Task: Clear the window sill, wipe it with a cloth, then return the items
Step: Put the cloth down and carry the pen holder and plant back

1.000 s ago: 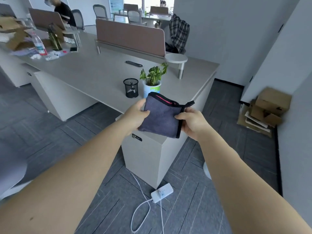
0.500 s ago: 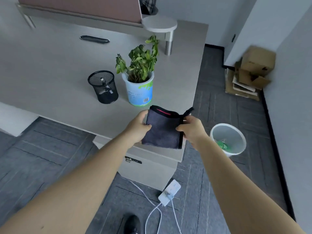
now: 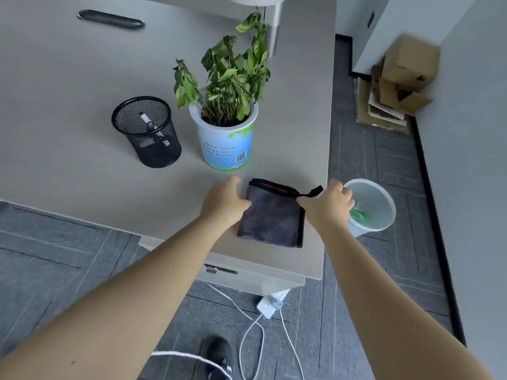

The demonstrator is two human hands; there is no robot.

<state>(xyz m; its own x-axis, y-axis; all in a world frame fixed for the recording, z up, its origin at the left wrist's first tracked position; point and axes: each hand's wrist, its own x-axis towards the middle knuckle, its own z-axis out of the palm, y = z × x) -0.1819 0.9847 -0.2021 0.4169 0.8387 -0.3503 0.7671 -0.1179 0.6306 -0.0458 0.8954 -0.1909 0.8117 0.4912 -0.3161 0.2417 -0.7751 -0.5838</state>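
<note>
A folded dark grey cloth with black edging and a red stripe lies flat on the grey desk, near its front right corner. My left hand holds the cloth's left edge. My right hand pinches its upper right corner beside a black loop. Just behind the cloth stands a potted plant in a white and blue pot. A black mesh pen holder with a pen inside stands to its left. No window sill is in view.
A translucent waste bin stands on the floor just right of the desk corner. Cardboard boxes are stacked against the far wall. A power strip with white cables lies below the desk, near my shoe.
I have stepped closer to the desk and looked down. Both hands lowered the cloth from mid-air until it lies flat on the desk corner.
</note>
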